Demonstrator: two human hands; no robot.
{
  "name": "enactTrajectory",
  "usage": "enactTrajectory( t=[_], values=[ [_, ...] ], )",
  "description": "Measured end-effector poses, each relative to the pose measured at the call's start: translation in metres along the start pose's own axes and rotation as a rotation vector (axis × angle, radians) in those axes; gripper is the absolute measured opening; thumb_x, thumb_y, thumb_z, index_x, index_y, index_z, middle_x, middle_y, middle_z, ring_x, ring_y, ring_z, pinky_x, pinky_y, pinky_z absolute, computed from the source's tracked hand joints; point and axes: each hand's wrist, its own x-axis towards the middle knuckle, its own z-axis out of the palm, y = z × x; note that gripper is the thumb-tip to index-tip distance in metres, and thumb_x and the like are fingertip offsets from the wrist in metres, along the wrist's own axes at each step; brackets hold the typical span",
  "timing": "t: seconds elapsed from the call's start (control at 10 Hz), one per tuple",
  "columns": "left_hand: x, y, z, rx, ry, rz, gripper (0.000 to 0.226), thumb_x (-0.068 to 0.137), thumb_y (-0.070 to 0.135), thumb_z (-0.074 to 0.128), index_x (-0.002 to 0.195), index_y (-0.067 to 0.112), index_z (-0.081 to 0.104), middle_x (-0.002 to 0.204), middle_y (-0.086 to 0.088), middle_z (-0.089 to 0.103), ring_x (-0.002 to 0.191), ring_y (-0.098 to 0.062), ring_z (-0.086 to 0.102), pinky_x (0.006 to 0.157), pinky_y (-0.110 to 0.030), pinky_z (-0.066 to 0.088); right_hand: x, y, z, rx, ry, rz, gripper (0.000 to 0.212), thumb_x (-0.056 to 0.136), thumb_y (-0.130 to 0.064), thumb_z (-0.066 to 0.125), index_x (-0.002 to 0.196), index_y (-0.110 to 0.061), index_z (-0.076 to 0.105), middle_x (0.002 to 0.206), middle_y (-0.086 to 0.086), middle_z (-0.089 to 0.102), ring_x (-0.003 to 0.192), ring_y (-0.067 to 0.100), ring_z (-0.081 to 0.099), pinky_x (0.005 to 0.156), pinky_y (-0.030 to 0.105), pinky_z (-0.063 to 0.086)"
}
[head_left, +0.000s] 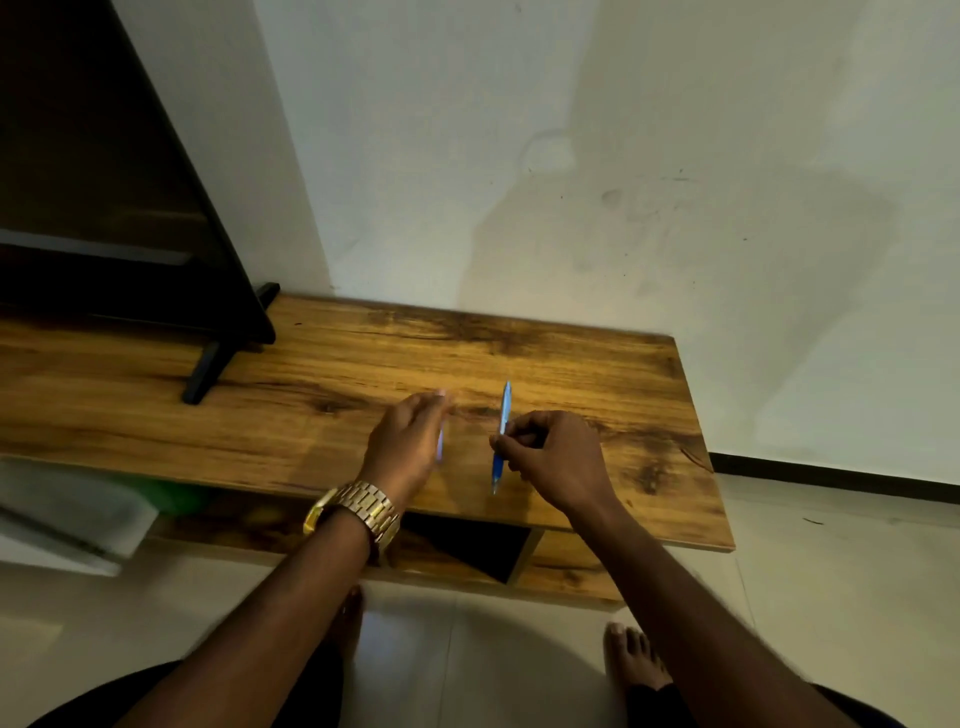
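Observation:
My right hand (558, 457) pinches a blue pen (502, 431) near its middle, holding it roughly upright over the wooden table (322, 374). My left hand (408, 441), with a gold watch (358, 512) on the wrist, is blurred beside it to the left. A thin pale bluish object (440, 441) shows at the left hand's inner edge; it is too blurred to name. The two hands are a short gap apart.
A dark flat screen (104, 182) on a black foot (208, 369) stands at the table's left. A white wall rises behind. Below the tabletop is a shelf with a dark opening (467, 545). My bare feet (634, 657) stand on the tiled floor.

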Motion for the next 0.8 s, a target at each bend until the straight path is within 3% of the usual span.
enactTrajectory(
  t=[0.1,0.2,0.3,0.4,0.5,0.6,0.7,0.8],
  values=[
    [0.019,-0.02,-0.021,0.518,0.07,0.17,0.038,0.106,0.041,0.056,0.137,0.021,0.067,0.139,-0.007,0.068,0.137,-0.032,0.055,0.107,-0.04,0.044,0.014,0.019,0.01,-0.211,0.015,0.016,0.023,0.091,-0.024,0.087,0.11,-0.012,0.085,0.099,0.004,0.086,0.066,-0.007,0.063,0.06,0.004,0.052],
    [0.029,-0.033,-0.027,0.658,0.122,0.175,0.043,0.106,0.039,0.056,0.144,0.022,0.061,0.149,-0.007,0.06,0.143,-0.033,0.046,0.113,-0.046,0.04,0.017,0.026,0.018,-0.218,0.021,0.039,0.025,0.092,-0.026,0.087,0.112,-0.012,0.085,0.1,0.004,0.085,0.067,-0.004,0.064,0.062,0.005,0.053],
    [0.044,-0.052,-0.029,0.84,0.118,0.15,0.058,0.107,0.039,0.051,0.162,0.024,0.039,0.165,-0.008,0.043,0.153,-0.033,0.035,0.117,-0.055,0.039,0.016,0.029,0.026,-0.184,0.045,0.067,0.024,0.091,-0.03,0.087,0.109,-0.015,0.084,0.095,-0.001,0.083,0.078,0.005,0.074,0.079,0.03,0.066],
    [0.057,-0.067,-0.032,0.989,0.07,0.177,0.068,0.108,0.045,0.042,0.17,0.026,0.02,0.176,-0.005,0.026,0.161,-0.031,0.025,0.125,-0.056,0.028,0.013,0.031,0.029,-0.17,0.079,0.057,0.023,0.091,-0.034,0.087,0.105,-0.016,0.084,0.089,-0.004,0.082,0.075,0.003,0.073,0.076,0.032,0.067],
    [0.076,-0.086,-0.039,1.087,-0.01,0.287,0.07,0.108,0.054,0.027,0.171,0.028,0.011,0.182,0.001,0.008,0.167,-0.027,0.007,0.132,-0.058,0.012,0.013,0.037,0.017,-0.199,0.219,-0.063,0.025,0.1,-0.038,0.076,0.112,-0.017,0.081,0.1,0.0,0.079,0.09,0.01,0.074,0.079,0.034,0.065],
    [0.082,-0.094,-0.044,1.092,-0.013,0.346,0.074,0.104,0.059,0.017,0.172,0.029,0.01,0.182,0.004,0.003,0.168,-0.023,0.001,0.132,-0.058,0.008,0.018,0.045,0.003,-0.353,0.264,-0.111,0.041,0.106,-0.042,0.064,0.14,-0.02,0.069,0.14,0.01,0.067,0.131,0.029,0.062,0.102,0.039,0.056],
    [0.083,-0.096,-0.041,1.088,-0.018,0.367,0.08,0.099,0.063,0.008,0.172,0.029,0.008,0.182,0.007,0.0,0.168,-0.019,0.0,0.132,-0.058,0.008,0.026,0.066,-0.019,-0.586,0.091,-0.06,0.072,0.112,-0.059,0.037,0.173,-0.027,0.017,0.184,0.007,0.004,0.17,0.035,0.001,0.136,0.056,0.013],
    [0.089,-0.097,-0.041,1.101,-0.022,0.369,0.077,0.101,0.062,0.009,0.172,0.03,0.005,0.181,0.008,-0.003,0.168,-0.018,-0.002,0.132,-0.057,0.007,0.033,0.074,-0.024,-0.642,-0.032,-0.084,0.078,0.111,-0.065,0.023,0.174,-0.028,-0.005,0.182,0.004,-0.019,0.168,0.029,-0.019,0.137,0.058,-0.002]
  ],
)
